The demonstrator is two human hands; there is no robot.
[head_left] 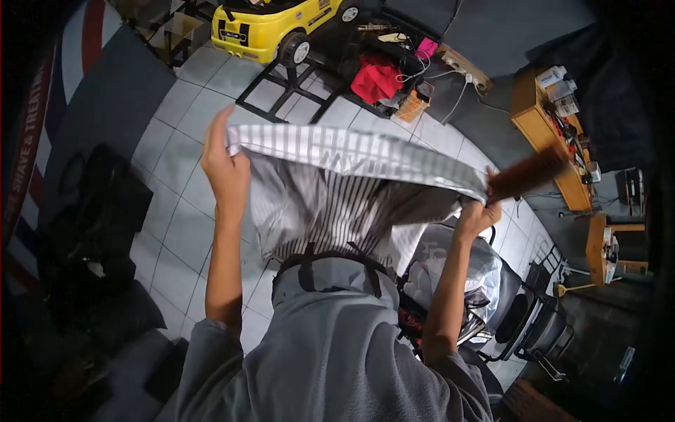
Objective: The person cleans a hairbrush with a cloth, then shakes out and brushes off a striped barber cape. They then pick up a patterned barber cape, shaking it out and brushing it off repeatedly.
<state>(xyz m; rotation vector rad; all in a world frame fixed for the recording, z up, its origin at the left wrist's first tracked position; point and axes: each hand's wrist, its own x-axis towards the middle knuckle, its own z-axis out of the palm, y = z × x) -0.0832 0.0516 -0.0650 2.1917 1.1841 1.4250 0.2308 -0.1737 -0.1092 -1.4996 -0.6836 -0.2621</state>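
A grey-and-white striped barber cape [344,204] is stretched between my hands in front of my body, its upper edge folded over and its lower part hanging in loose folds. My left hand [226,162] is closed on the left end of that edge, with the index finger pointing up. At the right end, my right hand [478,216] pinches the cape's other corner. A brown, brush-like object [531,172] sticks out to the right from the same hand, smeared by motion. Some of the right fingers are hidden behind the cloth.
A yellow toy car [271,32] stands on a black metal frame [281,95] ahead. Red cloth [376,77] lies near a power strip [464,67]. Bottles stand on a wooden shelf [531,105] at right. A black chair [527,316] is beside my right arm.
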